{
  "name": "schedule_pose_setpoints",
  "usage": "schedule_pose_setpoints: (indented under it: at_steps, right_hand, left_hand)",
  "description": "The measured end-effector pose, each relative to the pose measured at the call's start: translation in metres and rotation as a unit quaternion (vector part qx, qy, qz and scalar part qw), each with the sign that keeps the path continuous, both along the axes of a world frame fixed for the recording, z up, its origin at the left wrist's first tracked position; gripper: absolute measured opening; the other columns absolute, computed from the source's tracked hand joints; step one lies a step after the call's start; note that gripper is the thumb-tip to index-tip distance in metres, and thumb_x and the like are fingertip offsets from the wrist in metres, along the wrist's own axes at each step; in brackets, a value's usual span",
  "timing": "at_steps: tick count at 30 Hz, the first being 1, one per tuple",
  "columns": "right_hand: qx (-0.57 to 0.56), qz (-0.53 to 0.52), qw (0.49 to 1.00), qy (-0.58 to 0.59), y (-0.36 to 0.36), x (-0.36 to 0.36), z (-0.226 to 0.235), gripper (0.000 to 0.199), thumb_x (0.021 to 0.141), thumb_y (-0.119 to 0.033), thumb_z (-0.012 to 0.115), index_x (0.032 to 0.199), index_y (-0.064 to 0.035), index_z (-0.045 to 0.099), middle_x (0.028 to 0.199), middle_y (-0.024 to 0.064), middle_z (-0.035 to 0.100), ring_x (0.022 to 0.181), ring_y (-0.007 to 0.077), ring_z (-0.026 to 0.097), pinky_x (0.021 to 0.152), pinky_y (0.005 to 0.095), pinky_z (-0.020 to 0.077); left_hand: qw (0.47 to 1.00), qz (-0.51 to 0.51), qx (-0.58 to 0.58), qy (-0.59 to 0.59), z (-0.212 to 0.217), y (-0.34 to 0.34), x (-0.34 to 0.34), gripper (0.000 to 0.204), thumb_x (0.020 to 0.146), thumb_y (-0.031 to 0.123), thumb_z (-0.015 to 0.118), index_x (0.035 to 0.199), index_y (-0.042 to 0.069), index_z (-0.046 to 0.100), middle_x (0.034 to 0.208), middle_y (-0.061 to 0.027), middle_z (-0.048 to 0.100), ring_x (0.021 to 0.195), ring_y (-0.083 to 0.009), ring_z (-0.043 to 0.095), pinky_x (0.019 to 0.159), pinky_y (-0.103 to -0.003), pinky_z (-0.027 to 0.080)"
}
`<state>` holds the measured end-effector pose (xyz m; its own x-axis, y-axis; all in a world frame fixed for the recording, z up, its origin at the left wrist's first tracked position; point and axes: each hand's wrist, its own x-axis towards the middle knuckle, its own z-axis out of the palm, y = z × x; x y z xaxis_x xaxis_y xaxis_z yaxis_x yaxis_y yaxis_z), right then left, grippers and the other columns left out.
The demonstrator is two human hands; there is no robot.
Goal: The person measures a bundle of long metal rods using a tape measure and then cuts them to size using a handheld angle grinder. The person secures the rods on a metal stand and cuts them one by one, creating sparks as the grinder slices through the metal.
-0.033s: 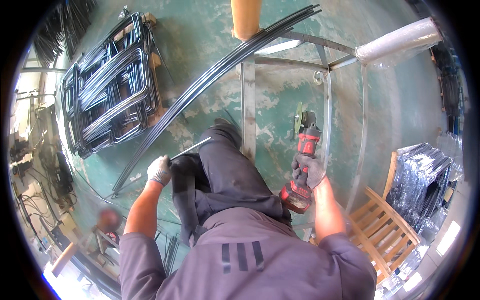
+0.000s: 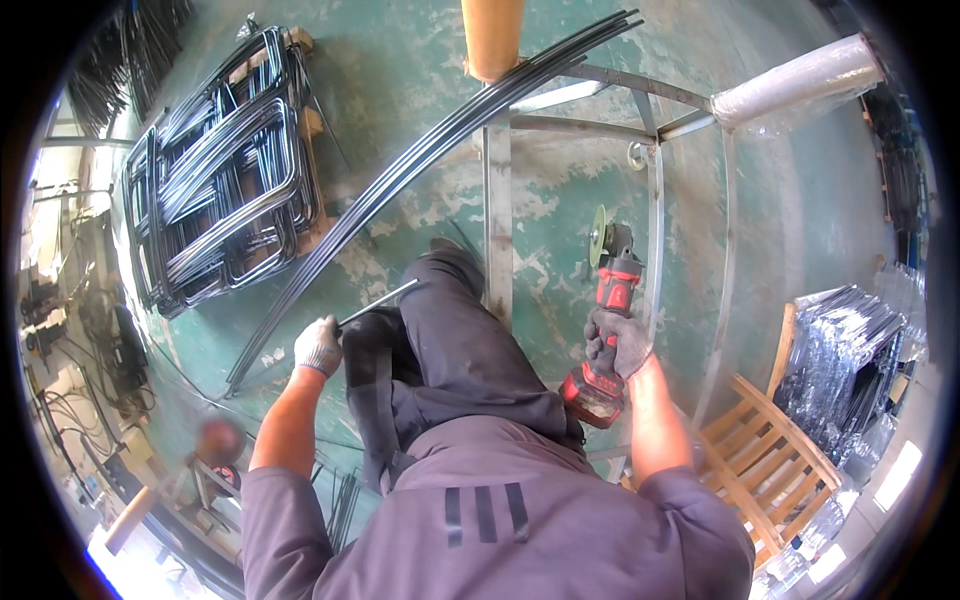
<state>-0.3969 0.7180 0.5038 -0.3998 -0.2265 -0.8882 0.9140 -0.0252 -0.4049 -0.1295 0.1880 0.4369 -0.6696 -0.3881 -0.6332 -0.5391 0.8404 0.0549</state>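
My gloved left hand (image 2: pixel 318 345) is closed round a thin metal rod (image 2: pixel 380 301), whose far end lies over my bent leg. In my gloved right hand (image 2: pixel 620 342) is a red and black cordless angle grinder (image 2: pixel 617 290), gripped by its body. Its disc (image 2: pixel 599 237) points away from me and touches nothing I can see. Between the hands and beyond them, a bundle of long thin metal rods (image 2: pixel 400 172) slants from lower left to upper right, lying over a metal frame (image 2: pixel 498 215).
Bent metal tube frames (image 2: pixel 225 170) are stacked on the floor at the far left. A wrapped roll (image 2: pixel 800 82) rests on the metal frame's far right corner, and a yellow cylinder (image 2: pixel 492 38) stands at its far left. Wooden slats (image 2: pixel 765 470) and plastic-wrapped rods (image 2: pixel 840 365) are at right.
My left hand and the rod have shifted very slightly toward me. The grinder in my right hand stays where it was.
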Motion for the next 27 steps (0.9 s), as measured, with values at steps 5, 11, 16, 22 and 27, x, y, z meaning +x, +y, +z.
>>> schedule_pose_setpoints:
  at_steps: [5,11,16,22,27]
  right_hand:
    - [0.006,-0.012,1.0,0.002,-0.002,0.001,-0.002,0.016,0.097,-0.015,0.079,0.1,-0.0022,0.071,0.082,0.0104,0.069,0.058,0.0185,0.065,0.055,0.0378,0.0564]
    - [0.0,-0.008,1.0,0.011,-0.006,0.001,-0.001,0.017,0.097,-0.016,0.079,0.1,-0.0015,0.071,0.082,0.0109,0.07,0.058,0.0193,0.065,0.056,0.0386,0.0576]
    - [0.018,-0.014,1.0,0.013,-0.01,0.0,0.004,0.016,0.097,-0.015,0.078,0.099,-0.0017,0.069,0.081,0.011,0.069,0.058,0.0192,0.065,0.055,0.0378,0.0572]
    - [0.046,-0.027,0.998,0.018,-0.01,0.001,0.017,0.013,0.096,-0.012,0.075,0.101,-0.0022,0.068,0.081,0.0113,0.068,0.06,0.0182,0.065,0.055,0.0363,0.0569]
    - [0.077,-0.034,0.995,0.045,-0.002,0.009,0.026,0.018,0.093,-0.013,0.075,0.106,-0.0008,0.07,0.084,0.0124,0.071,0.062,0.0183,0.067,0.059,0.0346,0.0581]
  left_hand:
    - [0.999,0.014,-0.024,-0.031,-0.009,-0.006,0.023,0.016,0.102,0.012,0.064,0.114,0.008,0.075,0.115,-0.0216,0.079,0.114,-0.0434,0.077,0.097,-0.053,0.061]
    - [0.997,0.026,-0.007,-0.07,-0.009,-0.032,-0.071,0.033,0.096,0.011,0.067,0.125,0.007,0.08,0.126,-0.0247,0.081,0.123,-0.0437,0.076,0.106,-0.051,0.061]
    - [0.981,0.096,0.049,0.159,-0.014,-0.013,-0.204,0.025,0.099,0.019,0.067,0.115,0.005,0.08,0.117,-0.0293,0.08,0.114,-0.0482,0.077,0.101,-0.054,0.06]
    - [0.984,-0.02,-0.06,0.169,-0.009,0.034,-0.308,0.032,0.101,0.027,0.076,0.125,0.005,0.072,0.12,-0.0229,0.078,0.117,-0.0432,0.076,0.098,-0.055,0.061]
    - [0.973,-0.117,-0.094,0.177,-0.029,0.039,-0.315,0.033,0.101,0.024,0.073,0.124,0.001,0.07,0.121,-0.0237,0.075,0.114,-0.0419,0.076,0.095,-0.053,0.063]
